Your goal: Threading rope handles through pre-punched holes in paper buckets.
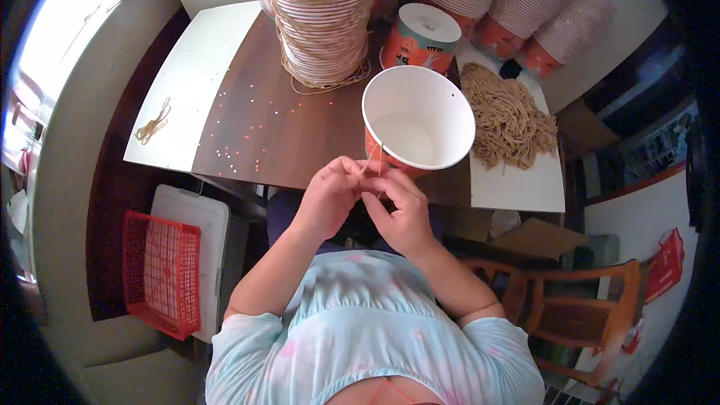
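A white paper bucket [450, 109] with an orange outside stands at the table's near edge, tilted so its open mouth faces me. A small hole shows near its far rim. From the near rim a thin tan cord [378, 151] runs down to my fingers. My left hand [334, 191] pinches the cord just in front of the bucket. Close beside it, my right hand [403, 210] has its fingertips closed on the same cord. The cord's end is hidden among the fingers.
Tall stacks of nested buckets [319, 15] rise at the back, one draped with cords. A lidded-looking bucket [429, 22] stands behind mine. A heap of tan cord [506, 116] lies at right, a small cord bundle [154, 121] at left. Small discs dot the brown tabletop [289, 142].
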{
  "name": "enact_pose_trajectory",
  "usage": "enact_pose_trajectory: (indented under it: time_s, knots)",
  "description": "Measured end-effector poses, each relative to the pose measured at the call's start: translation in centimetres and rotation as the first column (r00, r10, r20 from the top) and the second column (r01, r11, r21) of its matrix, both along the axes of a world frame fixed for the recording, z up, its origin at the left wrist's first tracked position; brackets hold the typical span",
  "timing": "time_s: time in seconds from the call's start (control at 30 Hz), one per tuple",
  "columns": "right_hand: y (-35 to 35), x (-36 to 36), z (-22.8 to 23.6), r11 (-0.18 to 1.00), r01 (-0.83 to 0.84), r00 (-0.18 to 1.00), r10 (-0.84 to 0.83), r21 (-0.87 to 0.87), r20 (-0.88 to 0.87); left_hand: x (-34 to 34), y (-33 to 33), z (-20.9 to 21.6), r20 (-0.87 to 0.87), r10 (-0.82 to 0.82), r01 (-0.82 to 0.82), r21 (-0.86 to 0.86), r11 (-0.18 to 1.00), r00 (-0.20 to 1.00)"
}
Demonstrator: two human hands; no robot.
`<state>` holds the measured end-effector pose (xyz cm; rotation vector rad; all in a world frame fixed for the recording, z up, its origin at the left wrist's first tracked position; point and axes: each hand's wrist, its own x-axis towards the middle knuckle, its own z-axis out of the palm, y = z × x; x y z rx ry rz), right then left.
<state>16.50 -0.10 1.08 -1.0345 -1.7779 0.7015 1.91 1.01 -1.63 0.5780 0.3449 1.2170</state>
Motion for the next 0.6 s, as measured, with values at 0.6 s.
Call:
enact_pose_trajectory:
  time_s: [0.6]
  knots:
    - [0.8,0.7,1.9,0.980,0.097,0.990,-0.113,-0.173,-0.085,2.1,-1.2,0.6,-0.501,0.349,-0.196,0.332,0.923,0.792]
